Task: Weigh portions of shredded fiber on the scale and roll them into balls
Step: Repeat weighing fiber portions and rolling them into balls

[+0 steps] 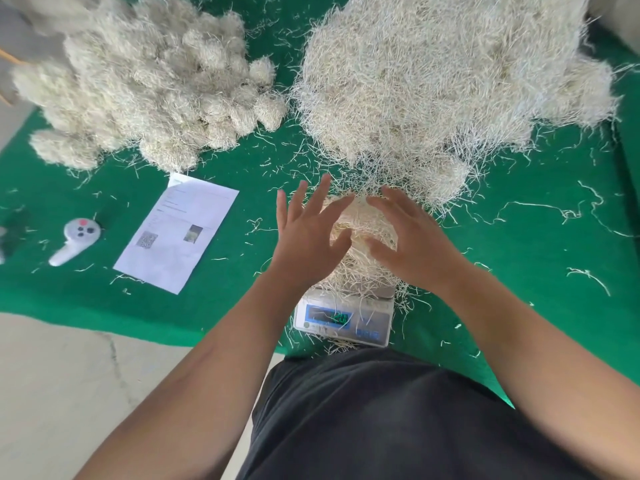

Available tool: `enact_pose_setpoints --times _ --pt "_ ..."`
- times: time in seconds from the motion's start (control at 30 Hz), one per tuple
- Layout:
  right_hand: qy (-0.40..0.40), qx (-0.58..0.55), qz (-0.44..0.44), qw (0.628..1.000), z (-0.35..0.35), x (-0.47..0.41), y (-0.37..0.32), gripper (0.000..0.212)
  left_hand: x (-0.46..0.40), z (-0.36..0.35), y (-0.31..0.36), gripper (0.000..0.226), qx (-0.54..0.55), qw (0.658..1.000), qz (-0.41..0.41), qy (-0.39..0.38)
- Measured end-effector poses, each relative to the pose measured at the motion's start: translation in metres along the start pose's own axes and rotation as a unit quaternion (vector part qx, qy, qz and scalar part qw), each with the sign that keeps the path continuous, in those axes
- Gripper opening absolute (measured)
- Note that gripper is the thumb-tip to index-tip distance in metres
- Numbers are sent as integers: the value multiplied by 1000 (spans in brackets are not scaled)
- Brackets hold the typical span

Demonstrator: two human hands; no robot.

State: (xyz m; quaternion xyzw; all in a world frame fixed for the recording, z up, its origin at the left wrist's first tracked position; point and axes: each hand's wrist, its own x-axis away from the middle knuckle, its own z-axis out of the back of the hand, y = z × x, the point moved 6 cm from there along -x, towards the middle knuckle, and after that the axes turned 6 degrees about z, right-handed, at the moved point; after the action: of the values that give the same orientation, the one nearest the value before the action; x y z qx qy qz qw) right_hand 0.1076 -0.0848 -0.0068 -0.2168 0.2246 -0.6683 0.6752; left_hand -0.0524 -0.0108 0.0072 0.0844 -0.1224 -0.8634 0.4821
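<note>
Fiber portion [360,268] on scale [343,320], between spread fingers [311,199]

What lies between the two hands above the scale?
In the head view, a portion of shredded fiber sits on the scale, between the open left hand and right hand.

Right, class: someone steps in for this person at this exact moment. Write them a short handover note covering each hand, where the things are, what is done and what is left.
Left hand: open, fingers spread, at the left side of the portion on the scale.
Right hand: open, at the portion's right side.
Loose fiber pile: beyond the scale, on the green mat.
Finished balls: heaped far left.
Done: many balls rolled; a portion lies on the scale, its display too blurred to read.
Left: check the weight, roll this portion, carry on through the pile.
</note>
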Motion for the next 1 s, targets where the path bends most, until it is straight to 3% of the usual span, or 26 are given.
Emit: enact_pose_setpoints --times 0.4,0.6,0.73,0.87,1.0 --pt "-5 -11 -13 1000 -3 0 8 69 3 9 0 46 96 992 -12 78" --pt "-12 -10 -33 999 -8 -5 15 71 3 2 -10 47 130 989 37 60" --pt "63 -19 -70 995 -2 -16 24 59 4 -10 -22 49 142 985 94 35" --pt "-36 35 -163 985 -10 -41 38 50 -4 -22 -34 56 202 958 203 -3" --pt "-13 5 -102 995 1 -59 30 20 -18 -20 -33 68 168 966 195 -4"
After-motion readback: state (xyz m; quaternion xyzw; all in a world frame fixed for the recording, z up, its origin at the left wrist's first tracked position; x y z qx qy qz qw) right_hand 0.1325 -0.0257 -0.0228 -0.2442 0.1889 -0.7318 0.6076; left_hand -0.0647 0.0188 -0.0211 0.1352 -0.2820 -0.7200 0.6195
